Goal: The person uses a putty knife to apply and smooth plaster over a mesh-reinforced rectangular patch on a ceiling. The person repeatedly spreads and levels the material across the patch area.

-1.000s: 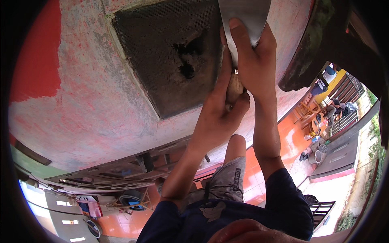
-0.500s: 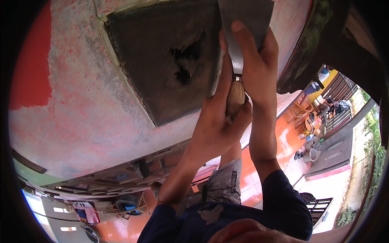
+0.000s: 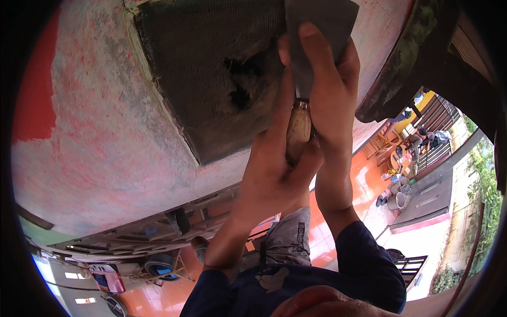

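Note:
My left hand is closed around the wooden handle of a wide, flat metal scraper. My right hand grips the scraper's blade, its thumb lying along the metal. Both hands and the tool are raised against a dark, square mesh panel set in a mottled pink-white wall. A ragged black hole shows in the mesh, just left of my fingers. The wall has a solid red patch at the far left. Whether the blade's edge touches the surface, I cannot tell.
A dark beam is at right. Beyond it are a person, wooden chairs, a bucket, railings and plants over an orange tiled floor. At lower left are a dark tub and a wheel.
My hands and the scraper sit slightly lower and further left in the picture. The panel and background have also shifted a little leftward. Both hands keep their grip.

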Available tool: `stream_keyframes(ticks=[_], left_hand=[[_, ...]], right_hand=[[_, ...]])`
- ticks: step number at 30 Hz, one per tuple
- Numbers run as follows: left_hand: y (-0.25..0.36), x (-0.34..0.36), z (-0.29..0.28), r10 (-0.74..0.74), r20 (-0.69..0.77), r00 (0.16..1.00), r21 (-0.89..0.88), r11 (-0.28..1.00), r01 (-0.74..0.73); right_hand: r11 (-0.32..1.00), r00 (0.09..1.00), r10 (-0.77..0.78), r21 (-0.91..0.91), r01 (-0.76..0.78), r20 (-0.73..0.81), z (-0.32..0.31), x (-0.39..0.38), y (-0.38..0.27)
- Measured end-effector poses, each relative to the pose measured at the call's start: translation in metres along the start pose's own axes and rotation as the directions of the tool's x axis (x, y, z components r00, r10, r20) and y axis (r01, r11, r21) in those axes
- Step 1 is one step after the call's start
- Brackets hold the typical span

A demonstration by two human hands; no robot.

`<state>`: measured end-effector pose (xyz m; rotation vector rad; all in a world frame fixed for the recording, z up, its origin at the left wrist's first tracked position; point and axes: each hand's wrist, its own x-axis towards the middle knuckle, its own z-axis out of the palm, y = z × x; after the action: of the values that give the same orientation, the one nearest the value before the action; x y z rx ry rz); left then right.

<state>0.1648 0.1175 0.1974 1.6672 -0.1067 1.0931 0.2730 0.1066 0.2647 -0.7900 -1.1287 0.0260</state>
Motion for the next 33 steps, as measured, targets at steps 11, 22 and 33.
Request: stream_keyframes(ticks=[11,22,33], left_hand=[[-0.014,0.007,0.004,0.084,0.055,0.995,-0.031,0.996,-0.082],[-0.008,-0.001,0.004,0.067,0.004,0.998,-0.15,0.987,-0.065],[0.026,-0.005,-0.004,0.006,-0.051,0.999,0.008,1.0,-0.005]], right_hand=[[0.998,0.999,0.013,0.068,-0.01,-0.035,-0.006,0.001,-0.006],[0.996,0.999,0.013,-0.091,-0.017,-0.042,0.002,-0.002,-0.015],[0.962,0.952,0.245,0.166,-0.217,-0.181,0.02,-0.011,-0.019]])
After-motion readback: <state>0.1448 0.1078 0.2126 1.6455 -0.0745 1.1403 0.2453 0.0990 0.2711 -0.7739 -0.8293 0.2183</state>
